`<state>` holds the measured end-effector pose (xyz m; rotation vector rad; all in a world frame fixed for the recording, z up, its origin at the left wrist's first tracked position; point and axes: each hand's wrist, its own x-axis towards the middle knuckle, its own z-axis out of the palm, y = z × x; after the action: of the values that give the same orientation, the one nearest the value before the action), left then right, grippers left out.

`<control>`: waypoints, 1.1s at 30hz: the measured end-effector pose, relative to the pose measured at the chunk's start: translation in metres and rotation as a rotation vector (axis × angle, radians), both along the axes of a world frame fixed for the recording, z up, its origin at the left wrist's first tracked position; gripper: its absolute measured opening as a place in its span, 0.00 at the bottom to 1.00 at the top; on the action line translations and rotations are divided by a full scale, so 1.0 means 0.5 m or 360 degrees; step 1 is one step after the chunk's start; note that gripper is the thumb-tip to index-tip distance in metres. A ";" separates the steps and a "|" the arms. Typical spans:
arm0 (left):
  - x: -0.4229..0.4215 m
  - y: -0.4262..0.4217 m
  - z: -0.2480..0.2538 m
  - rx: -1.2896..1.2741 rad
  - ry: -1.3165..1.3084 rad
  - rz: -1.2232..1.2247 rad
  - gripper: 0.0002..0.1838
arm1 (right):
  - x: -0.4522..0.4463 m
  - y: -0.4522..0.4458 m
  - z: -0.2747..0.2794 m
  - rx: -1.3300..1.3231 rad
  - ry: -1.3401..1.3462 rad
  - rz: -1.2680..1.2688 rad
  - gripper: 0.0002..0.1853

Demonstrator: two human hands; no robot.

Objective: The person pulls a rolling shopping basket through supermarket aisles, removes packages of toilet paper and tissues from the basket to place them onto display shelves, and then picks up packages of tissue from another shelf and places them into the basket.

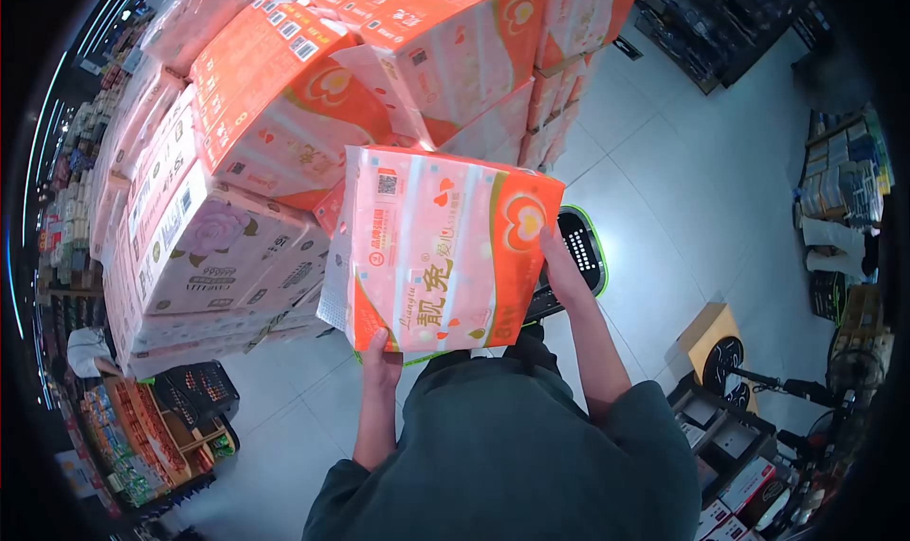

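A large pink and orange tissue pack is held up in front of the body, tilted slightly. My left hand grips its lower left corner, the thumb on the printed face. At the right edge, my right hand is closed round the side, its fingers partly hidden behind the pack. Just beyond rises a tall stack of similar orange and pink packs, with white packs bearing a purple rose to the left. Partly hidden beneath the held pack is a black basket with a green rim.
Shelves with goods line the right side. At the lower right are a round black base on a wooden block and grey crates. A snack display stands lower left, beside a black crate. A dark rack is upper right.
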<state>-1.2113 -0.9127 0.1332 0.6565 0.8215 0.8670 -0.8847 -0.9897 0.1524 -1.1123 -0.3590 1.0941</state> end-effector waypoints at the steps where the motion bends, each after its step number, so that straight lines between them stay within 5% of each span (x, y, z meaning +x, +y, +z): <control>1: -0.019 -0.005 -0.007 0.0008 -0.0005 0.0059 0.35 | -0.019 0.012 0.014 -0.0010 -0.0126 0.0008 0.32; 7: -0.131 0.043 -0.061 0.0255 0.0468 -0.0035 0.36 | -0.084 0.131 0.078 0.0145 -0.0336 0.0302 0.42; 14: -0.074 0.223 0.028 0.0517 -0.0062 0.0327 0.45 | -0.108 0.343 0.251 0.0788 -0.0669 0.0393 0.45; 18: -0.005 0.286 0.048 0.0512 0.0173 0.0604 0.49 | -0.072 0.433 0.258 0.0847 -0.1254 0.0390 0.43; 24: 0.027 0.330 0.021 0.0900 0.0919 0.0336 0.45 | -0.073 0.478 0.160 0.0761 -0.1765 0.0006 0.37; 26: 0.030 0.342 0.013 0.0866 0.0863 0.0352 0.45 | -0.087 0.479 0.154 0.0818 -0.1171 0.0023 0.35; 31: 0.027 0.345 0.019 0.0889 0.0789 0.0312 0.43 | -0.098 0.454 0.188 0.0493 -0.1139 0.0019 0.34; 33: 0.017 0.344 0.016 0.0918 0.0855 0.0337 0.42 | -0.097 0.458 0.168 0.0314 -0.1810 -0.0166 0.36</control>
<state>-1.2027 -0.7406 0.1414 1.3660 1.1436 1.1554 -0.9331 -0.7608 0.2366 -1.4659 -1.2457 0.2191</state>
